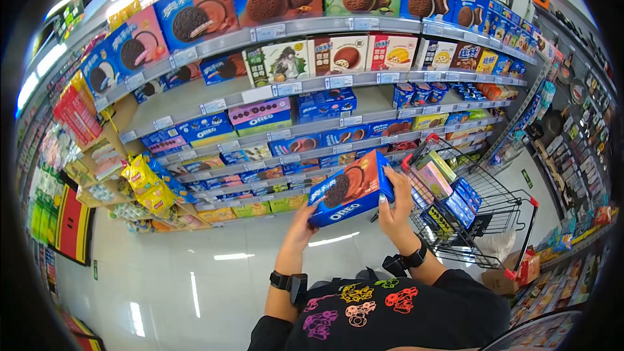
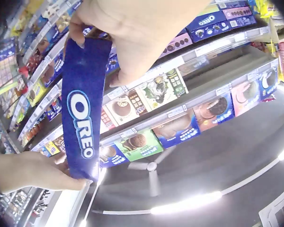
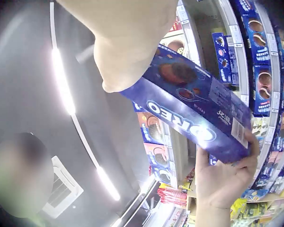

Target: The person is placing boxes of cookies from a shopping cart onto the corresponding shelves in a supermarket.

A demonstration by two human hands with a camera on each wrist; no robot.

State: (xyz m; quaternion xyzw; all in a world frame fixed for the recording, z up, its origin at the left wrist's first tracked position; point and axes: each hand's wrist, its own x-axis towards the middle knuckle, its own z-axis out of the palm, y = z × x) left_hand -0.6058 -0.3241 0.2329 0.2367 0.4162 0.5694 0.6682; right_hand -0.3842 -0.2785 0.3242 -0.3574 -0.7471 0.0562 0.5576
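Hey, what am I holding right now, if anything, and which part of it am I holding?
An Oreo box, held at its two opposite ends: the left grip on one, the right grip on the other.

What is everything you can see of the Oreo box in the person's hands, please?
The Oreo box is a rectangular carton, apparently closed and of glossy cardboard. Its large face, blue and reddish-brown, pictures a dark biscuit beside white Chinese lettering; a narrow blue side reads OREO. The left hand grips one end and the right hand the other, holding it tilted before the shelves.
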